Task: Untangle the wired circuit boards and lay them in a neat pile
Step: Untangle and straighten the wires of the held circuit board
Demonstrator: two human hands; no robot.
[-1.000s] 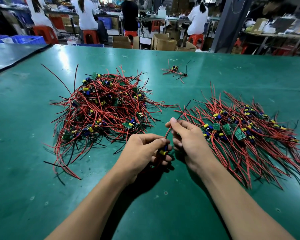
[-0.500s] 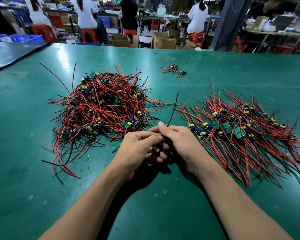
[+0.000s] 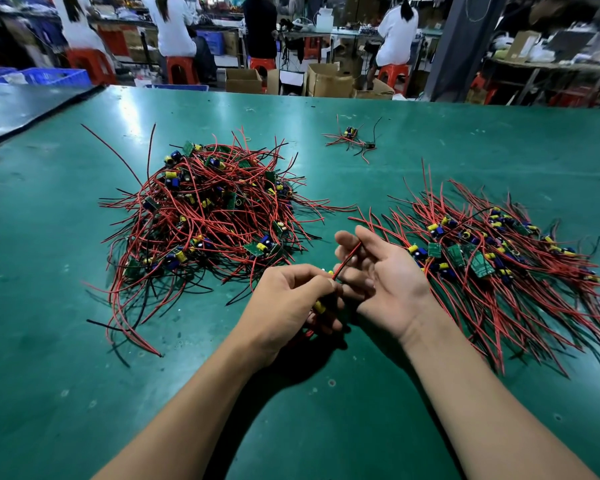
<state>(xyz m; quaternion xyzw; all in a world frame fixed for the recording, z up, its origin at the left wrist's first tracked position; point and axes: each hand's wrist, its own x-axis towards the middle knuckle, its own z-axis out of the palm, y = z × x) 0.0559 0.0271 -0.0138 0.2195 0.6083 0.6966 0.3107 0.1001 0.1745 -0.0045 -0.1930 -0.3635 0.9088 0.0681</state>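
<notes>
The left hand [image 3: 291,299] was curled tight around a small circuit board [image 3: 319,307], of which only a yellow component showed between the fingers. The right hand [image 3: 387,271] lay palm up just beside it, its fingers loosely extended. The two hands almost touched. A red wire [image 3: 347,258] from the held board ran away from the left fist, up and to the right across the right hand's fingers, lying on them rather than clamped. The neat pile [image 3: 499,261] sat on the green table [image 3: 84,375] directly to the right, its nearest boards just beside the right hand's outer edge, so that hand was plainly the nearer one. The pile's boards lay in a band, with their wires combed slantwise from far left to near right. The held wire crossed that direction, so it probably needed turning as well as carrying rightward. The tangled heap [image 3: 205,216] lay well apart, ahead and to the left. A small stray cluster [image 3: 352,138] sat farther back. The heap was still large, so much sorting apparently remained.
</notes>
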